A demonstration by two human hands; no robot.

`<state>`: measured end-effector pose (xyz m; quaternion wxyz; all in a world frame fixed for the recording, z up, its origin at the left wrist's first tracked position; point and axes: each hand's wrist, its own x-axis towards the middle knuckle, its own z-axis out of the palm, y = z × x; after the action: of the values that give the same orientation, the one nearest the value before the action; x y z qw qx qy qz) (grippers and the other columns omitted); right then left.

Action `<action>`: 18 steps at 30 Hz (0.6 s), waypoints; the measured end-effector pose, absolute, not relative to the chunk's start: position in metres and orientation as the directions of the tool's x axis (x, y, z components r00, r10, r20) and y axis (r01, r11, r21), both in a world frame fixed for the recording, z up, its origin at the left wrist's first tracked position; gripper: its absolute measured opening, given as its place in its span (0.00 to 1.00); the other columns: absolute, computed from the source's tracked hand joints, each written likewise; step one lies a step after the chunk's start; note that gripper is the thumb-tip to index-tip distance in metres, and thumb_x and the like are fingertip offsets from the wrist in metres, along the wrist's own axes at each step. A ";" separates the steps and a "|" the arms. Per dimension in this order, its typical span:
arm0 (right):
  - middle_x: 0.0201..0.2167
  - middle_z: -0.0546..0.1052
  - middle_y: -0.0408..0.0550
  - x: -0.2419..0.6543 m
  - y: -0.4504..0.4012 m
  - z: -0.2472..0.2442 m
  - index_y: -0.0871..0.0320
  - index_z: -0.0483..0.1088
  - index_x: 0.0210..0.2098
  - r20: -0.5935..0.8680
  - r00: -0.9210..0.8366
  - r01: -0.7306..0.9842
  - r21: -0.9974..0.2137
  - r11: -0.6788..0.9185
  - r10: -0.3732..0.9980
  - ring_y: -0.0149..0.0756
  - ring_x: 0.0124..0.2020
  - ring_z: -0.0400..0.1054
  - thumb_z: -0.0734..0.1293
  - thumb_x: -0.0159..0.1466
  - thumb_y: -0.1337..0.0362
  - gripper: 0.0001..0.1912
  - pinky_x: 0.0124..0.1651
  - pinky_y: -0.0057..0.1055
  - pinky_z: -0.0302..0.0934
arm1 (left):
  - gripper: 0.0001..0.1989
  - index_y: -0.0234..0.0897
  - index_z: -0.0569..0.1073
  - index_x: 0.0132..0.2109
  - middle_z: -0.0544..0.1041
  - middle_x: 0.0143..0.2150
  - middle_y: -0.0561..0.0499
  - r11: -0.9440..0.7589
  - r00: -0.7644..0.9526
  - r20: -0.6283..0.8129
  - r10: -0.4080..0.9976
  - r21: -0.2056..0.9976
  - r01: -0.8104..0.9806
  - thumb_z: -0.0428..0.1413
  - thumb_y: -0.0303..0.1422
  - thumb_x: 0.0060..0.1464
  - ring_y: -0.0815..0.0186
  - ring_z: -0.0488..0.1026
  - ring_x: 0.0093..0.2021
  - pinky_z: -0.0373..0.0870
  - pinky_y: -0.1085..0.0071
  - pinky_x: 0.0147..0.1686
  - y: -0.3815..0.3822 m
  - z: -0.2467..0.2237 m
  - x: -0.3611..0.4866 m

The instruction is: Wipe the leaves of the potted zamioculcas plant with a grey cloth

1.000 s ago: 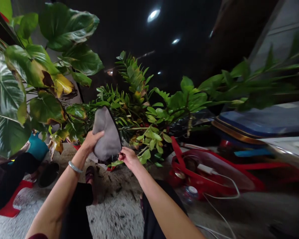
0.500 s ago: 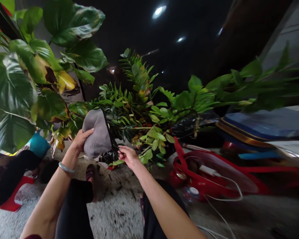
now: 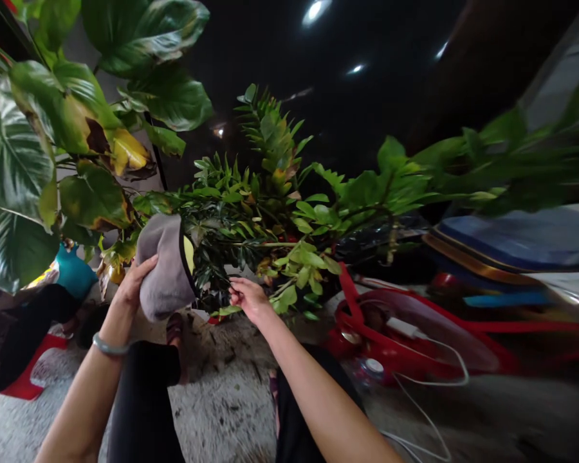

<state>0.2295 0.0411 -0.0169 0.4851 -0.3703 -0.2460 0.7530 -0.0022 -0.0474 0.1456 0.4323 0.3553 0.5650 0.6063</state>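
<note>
My left hand (image 3: 134,283) grips a soft grey cloth cap (image 3: 161,273) by its left side, thumb on the outer face. The cap has dark edging, and a bit of yellow-green lining shows at its opening, which faces right. To the right of the cap and apart from it, my right hand (image 3: 248,299) is closed in a pinch in front of dark leaves. Something thin and dark seems to lie at its fingertips, too small to name.
Leafy plants (image 3: 265,212) spread across the middle, with a large-leaved plant (image 3: 24,154) at the left. A red bag (image 3: 367,312) with a white cable (image 3: 456,360) stands at the right, near a clear bottle (image 3: 370,370). Another person's dark-clothed leg (image 3: 29,328) is at the left edge.
My left hand has moved left with the cap, widening the gap to my right hand. The cap has turned so its lining shows more. My right hand stays nearly in place, still pinched.
</note>
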 end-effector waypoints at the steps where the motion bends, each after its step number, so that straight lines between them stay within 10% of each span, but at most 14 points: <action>1: 0.16 0.74 0.40 0.229 0.041 -0.016 0.58 0.74 0.30 -0.313 -0.259 -0.548 -0.731 -0.406 0.914 0.26 0.12 0.61 0.74 0.46 0.70 0.11 0.18 0.25 0.60 | 0.28 0.34 0.81 0.45 0.85 0.39 0.46 0.033 -0.374 -0.078 0.924 0.992 -0.126 0.73 0.42 0.36 0.57 0.81 0.39 0.77 0.67 0.39 -0.041 0.141 0.000; 10: 0.17 0.75 0.40 0.235 0.041 -0.020 0.58 0.75 0.31 -0.280 -0.263 -0.538 -0.752 -0.382 0.923 0.26 0.13 0.63 0.75 0.47 0.69 0.11 0.18 0.25 0.61 | 0.23 0.34 0.83 0.39 0.84 0.34 0.47 0.291 -0.042 -0.290 0.956 0.957 0.012 0.74 0.42 0.36 0.57 0.79 0.34 0.75 0.66 0.38 -0.084 0.086 0.023; 18: 0.16 0.75 0.40 0.231 0.040 -0.015 0.58 0.74 0.30 -0.251 -0.275 -0.561 -0.742 -0.367 0.928 0.27 0.13 0.63 0.75 0.46 0.68 0.12 0.18 0.25 0.61 | 0.32 0.32 0.81 0.43 0.84 0.37 0.46 -0.050 -0.408 0.018 0.913 0.997 -0.066 0.75 0.43 0.28 0.59 0.79 0.36 0.75 0.67 0.38 -0.013 0.152 0.015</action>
<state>0.2306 0.0402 -0.0154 0.4948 -0.3432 -0.2678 0.7521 0.0148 -0.0126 0.1525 0.3946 0.3743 0.5652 0.6203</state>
